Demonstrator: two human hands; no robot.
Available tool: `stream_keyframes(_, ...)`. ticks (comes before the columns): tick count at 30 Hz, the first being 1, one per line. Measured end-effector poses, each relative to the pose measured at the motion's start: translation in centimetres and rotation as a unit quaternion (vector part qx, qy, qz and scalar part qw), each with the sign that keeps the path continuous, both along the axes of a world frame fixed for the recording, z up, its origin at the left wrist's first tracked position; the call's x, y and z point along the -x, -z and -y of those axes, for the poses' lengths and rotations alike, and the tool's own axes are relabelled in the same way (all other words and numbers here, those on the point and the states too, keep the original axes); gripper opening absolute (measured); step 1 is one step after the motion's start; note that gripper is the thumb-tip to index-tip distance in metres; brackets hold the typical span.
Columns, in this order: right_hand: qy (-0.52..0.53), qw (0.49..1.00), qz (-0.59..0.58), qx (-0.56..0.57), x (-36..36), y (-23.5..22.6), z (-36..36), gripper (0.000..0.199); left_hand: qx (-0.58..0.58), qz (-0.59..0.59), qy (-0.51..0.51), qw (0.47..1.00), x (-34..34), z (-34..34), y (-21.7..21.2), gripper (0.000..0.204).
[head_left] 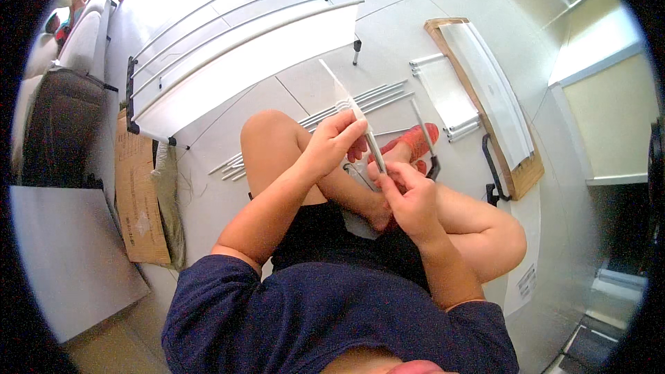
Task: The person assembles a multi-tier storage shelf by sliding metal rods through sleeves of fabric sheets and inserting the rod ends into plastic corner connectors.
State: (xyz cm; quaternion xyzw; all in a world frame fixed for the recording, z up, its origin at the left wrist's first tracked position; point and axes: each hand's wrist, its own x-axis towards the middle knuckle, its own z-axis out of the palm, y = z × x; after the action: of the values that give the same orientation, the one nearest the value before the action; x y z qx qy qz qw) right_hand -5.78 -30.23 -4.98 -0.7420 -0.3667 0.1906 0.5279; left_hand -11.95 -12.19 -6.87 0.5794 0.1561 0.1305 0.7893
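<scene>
Left hand: the left hand (337,140) is closed round a thin white rod (350,107), pinched between thumb and fingers just above the lap; the rod slants up and away from the knuckles, its far tip over the floor tiles.
Right hand: the right hand (409,197) is curled, fingers bent in toward the palm, just below and beside the left hand; something small seems to be nipped at the fingertips, but what it is cannot be told. A dark-handled tool (428,145) stands up just beyond its knuckles; whether it is gripped cannot be told.
Where the rod is: its lower end is brought down between the two hands, above the crossed legs and the bare foot.
Step in hand: judged from the grip, an end fitting or fastener is being worked onto the rod's lower end.
Next move: a steady hold by the left hand is called for, with a fine, aligned push or twist from the right fingertips.
Just beyond the hands: a red sandal (415,142) and a bundle of loose white rods (360,100) are laid on the tiles.
Farther out: a white drying-rack frame (235,48) lies beyond the left hand, a long flat carton (485,97) beyond the right, and brown cardboard (138,194) far to the left.
</scene>
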Motion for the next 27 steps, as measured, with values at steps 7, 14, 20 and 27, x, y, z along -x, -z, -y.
stream_keyframes(7,-0.023,0.994,0.095,0.042,1.9,0.5,-0.7,0.028,-0.002,-0.043,-0.078,0.996,1.4,0.9,0.0,0.018)
stream_keyframes(14,0.108,0.977,0.183,-0.006,-3.7,1.9,-0.8,0.027,-0.017,-0.140,-0.143,0.980,10.6,-2.8,2.4,0.018)
stream_keyframes(20,0.011,0.977,0.092,0.193,-9.5,13.3,-3.9,0.049,-0.049,-0.188,-0.153,0.969,16.8,-4.6,5.6,0.024)
stream_keyframes(27,-0.040,0.959,-0.069,0.273,-7.5,13.3,-6.6,0.046,-0.119,-0.312,-0.093,0.938,18.0,-5.8,4.8,0.027)
